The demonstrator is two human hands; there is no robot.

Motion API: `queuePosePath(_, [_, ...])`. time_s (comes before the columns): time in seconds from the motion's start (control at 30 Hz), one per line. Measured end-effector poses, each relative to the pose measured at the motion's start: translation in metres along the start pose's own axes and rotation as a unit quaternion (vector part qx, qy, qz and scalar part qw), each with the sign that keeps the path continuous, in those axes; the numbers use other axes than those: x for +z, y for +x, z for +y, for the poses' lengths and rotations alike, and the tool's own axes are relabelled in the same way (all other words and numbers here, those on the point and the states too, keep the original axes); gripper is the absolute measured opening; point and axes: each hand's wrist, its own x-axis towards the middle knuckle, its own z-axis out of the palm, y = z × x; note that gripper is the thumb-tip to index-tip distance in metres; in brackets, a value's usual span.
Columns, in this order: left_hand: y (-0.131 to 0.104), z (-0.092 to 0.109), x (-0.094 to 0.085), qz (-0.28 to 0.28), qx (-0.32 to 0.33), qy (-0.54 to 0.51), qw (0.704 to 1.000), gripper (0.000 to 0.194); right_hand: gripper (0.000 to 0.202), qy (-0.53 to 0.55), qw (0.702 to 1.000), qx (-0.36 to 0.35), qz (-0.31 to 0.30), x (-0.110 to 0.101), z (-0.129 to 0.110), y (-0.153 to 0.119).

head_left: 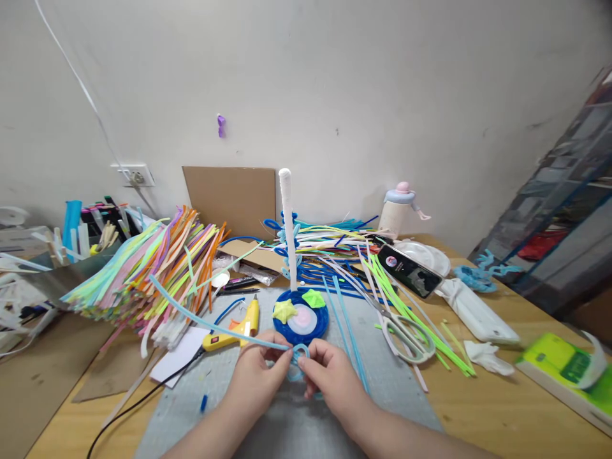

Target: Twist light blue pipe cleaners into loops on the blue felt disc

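Between my two hands is a light blue pipe cleaner [191, 316], bent into loops at its near end; its long free end sticks out to the upper left. My left hand [261, 373] pinches it just left of the loops. The fingers of my right hand [329, 376] are closed on the looped part. Right behind my hands lies a dark blue round base [283, 333] with a pale pink and white centre, a yellow star [285, 311] and a green star [313, 298]. A white fuzzy stick [287, 223] rises behind it, with blue loops beside it.
A yellow glue gun [234, 331] with a black cord lies left of my hands. Scissors [406, 335], green pipe cleaners [430, 325] and a phone [410, 271] lie right. A big multicoloured bundle [157, 268] stands left; a bottle [396, 210] stands by the wall.
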Motion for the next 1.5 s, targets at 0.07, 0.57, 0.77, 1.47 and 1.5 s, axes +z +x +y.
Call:
queuePosePath(0.07, [-0.002, 0.004, -0.001, 0.002, 0.044, 0.072, 0.996, 0.011, 0.024, -0.002, 1.0, 0.0, -0.001, -0.001, 0.001, 0.0])
queuePosePath(0.57, [0.003, -0.008, 0.0, -0.016, -0.049, -0.128, 0.99, 0.028, 0.031, 0.04, 0.998, 0.043, -0.004, 0.001, -0.002, 0.003])
queuePosePath(0.77, [0.002, -0.003, 0.0, -0.105, -0.191, -0.391, 0.894, 0.028, 0.033, 0.037, 0.999, 0.025, -0.022, 0.005, -0.011, -0.004])
queuePosePath(1.47, [0.002, -0.002, -0.001, -0.147, -0.24, -0.481, 0.831, 0.022, 0.036, 0.066, 0.996, 0.06, -0.018, 0.004, -0.005, -0.001])
queuePosePath(1.5, [0.002, 0.0, -0.001, -0.153, -0.237, -0.49, 0.825, 0.021, 0.035, 0.076, 0.995, 0.06, -0.021, 0.004, -0.006, -0.001])
